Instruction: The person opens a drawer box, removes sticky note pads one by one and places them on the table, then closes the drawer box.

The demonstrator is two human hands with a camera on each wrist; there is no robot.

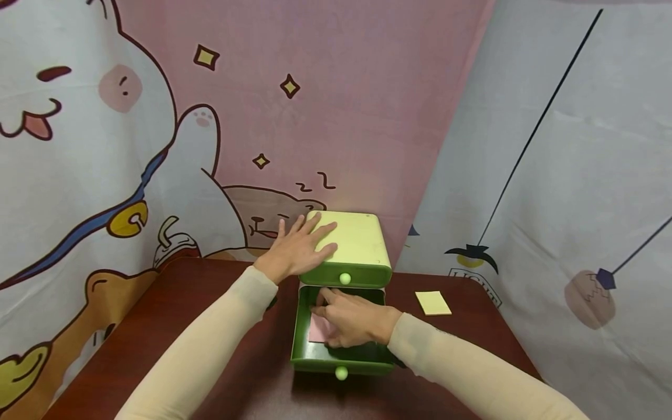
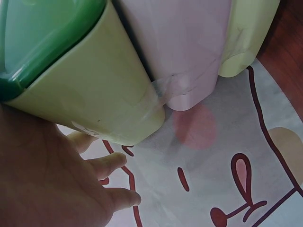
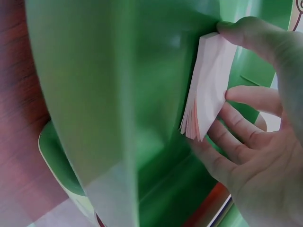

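A small drawer cabinet with a pale yellow top [image 1: 354, 236] stands on the table, its lower green drawer [image 1: 341, 366] pulled out. On the cabinet's top rests my left hand [image 1: 296, 248], fingers spread; the left wrist view shows that hand [image 2: 52, 175] against the yellow shell [image 2: 102, 90]. Inside the drawer, my right hand [image 1: 354, 318] holds a pink paper pad [image 1: 319, 328]. The right wrist view has the pad [image 3: 210, 85] between the thumb and fingers of my right hand [image 3: 255, 123], its sheets slightly fanned at one end.
A yellow paper pad [image 1: 433, 303] lies on the dark red table [image 1: 252, 373], right of the cabinet. The upper drawer, with its round knob [image 1: 345, 279], is closed. Behind the table hangs a cartoon-printed cloth [image 1: 341, 105]. A pink section [image 2: 184, 42] shows beside the yellow shell.
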